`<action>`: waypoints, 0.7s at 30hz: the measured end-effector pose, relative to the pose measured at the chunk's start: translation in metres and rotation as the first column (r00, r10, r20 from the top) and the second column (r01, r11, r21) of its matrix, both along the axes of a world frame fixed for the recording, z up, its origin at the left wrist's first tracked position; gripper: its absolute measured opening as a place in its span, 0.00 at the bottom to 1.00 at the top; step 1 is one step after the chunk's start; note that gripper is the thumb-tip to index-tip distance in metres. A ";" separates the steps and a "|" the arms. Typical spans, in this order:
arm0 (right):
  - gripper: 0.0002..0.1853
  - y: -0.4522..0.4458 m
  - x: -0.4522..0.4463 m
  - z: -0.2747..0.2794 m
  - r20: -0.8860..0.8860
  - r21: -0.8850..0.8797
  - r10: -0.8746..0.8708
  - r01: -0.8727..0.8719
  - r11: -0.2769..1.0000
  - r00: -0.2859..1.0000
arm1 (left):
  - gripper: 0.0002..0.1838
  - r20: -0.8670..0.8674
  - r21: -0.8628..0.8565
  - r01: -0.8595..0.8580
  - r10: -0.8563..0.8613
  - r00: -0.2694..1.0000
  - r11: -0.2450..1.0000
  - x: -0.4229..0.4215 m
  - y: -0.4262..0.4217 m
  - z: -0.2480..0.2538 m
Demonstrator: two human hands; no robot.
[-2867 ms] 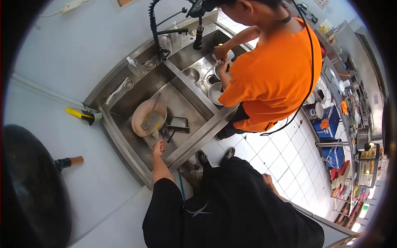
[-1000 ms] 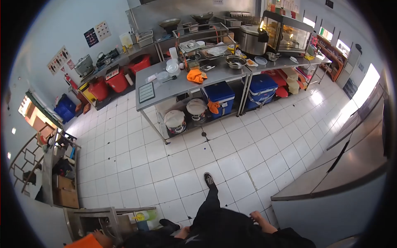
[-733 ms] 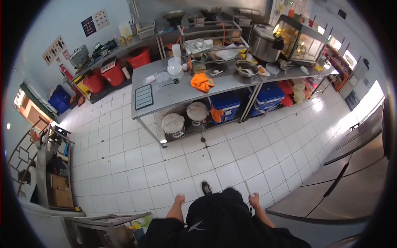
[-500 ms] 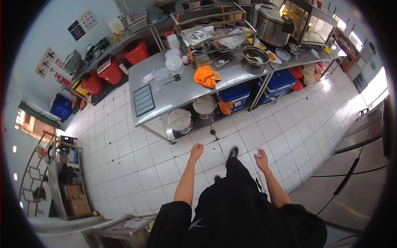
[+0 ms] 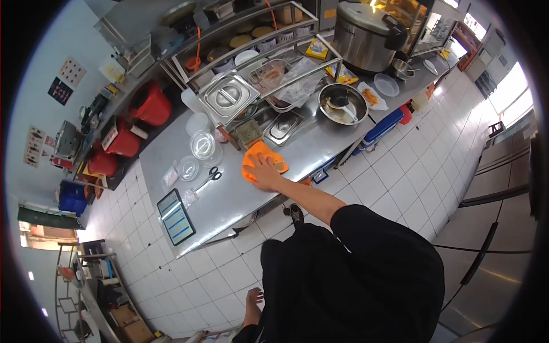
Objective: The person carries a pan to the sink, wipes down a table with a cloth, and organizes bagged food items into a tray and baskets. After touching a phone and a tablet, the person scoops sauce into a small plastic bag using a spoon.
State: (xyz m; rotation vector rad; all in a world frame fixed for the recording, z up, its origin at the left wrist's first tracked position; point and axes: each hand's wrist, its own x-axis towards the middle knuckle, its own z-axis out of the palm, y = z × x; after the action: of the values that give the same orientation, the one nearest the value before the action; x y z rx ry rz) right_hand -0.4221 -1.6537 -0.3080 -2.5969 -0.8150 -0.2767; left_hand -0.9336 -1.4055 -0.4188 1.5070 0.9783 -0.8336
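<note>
My right hand (image 5: 265, 172) rests on a crumpled orange cloth (image 5: 250, 159) on the steel table (image 5: 229, 211). Its fingers are spread over the cloth, which shows around them. Low in the view, my left hand (image 5: 254, 298) hangs beside my body above the floor, fingers loosely bent and slightly apart, with nothing visible in it. Close to the cloth lie black-handled scissors (image 5: 214, 174), a shallow steel pan (image 5: 283, 127) and a greenish-brown square block (image 5: 249, 132). Clear plastic tubs (image 5: 203, 145) with lids stand to the left.
A tablet (image 5: 176, 216) lies at the table's left end. A steel bowl (image 5: 359, 103) with a black-handled utensil sits to the right, near a large cooker (image 5: 363, 43). A metal rack (image 5: 291, 74) stands at the back; steel refrigerator doors (image 5: 497, 228) line the right.
I have come closer to the table. My right hand has reached forward onto the orange cloth, which is now spread flatter. My left hand has dropped down and back.
</note>
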 end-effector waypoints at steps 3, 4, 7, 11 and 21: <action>0.29 -0.010 0.018 -0.017 -0.179 -0.120 0.102 -0.125 0.985 0.979 | 0.24 -0.132 -0.021 -0.438 0.432 0.892 0.899 0.016 0.016 -0.017; 0.28 -0.022 0.021 -0.021 -0.236 -0.144 0.125 -0.162 0.976 0.964 | 0.25 -0.060 0.001 -0.503 0.502 0.862 0.864 0.025 0.013 -0.015; 0.24 -0.090 0.021 -0.016 -0.216 0.065 0.227 -0.218 0.974 0.950 | 0.26 0.117 0.042 -0.477 0.470 0.875 0.878 0.042 0.005 -0.002; 0.25 -0.193 0.071 -0.004 0.006 0.307 -0.230 0.217 0.927 0.973 | 0.25 0.179 0.161 0.186 -0.214 0.960 0.969 0.080 0.017 -0.021; 0.24 -0.196 0.046 -0.003 -0.325 -0.055 -0.020 0.003 0.998 0.946 | 0.21 0.281 0.269 0.582 -0.641 0.714 0.767 0.193 0.087 -0.050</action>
State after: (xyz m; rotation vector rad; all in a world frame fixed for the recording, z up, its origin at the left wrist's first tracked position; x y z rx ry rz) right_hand -0.3764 -1.8494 -0.3106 -2.5983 -0.6956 0.1718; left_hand -0.7407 -1.3188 -0.4690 2.0917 0.2484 -0.8994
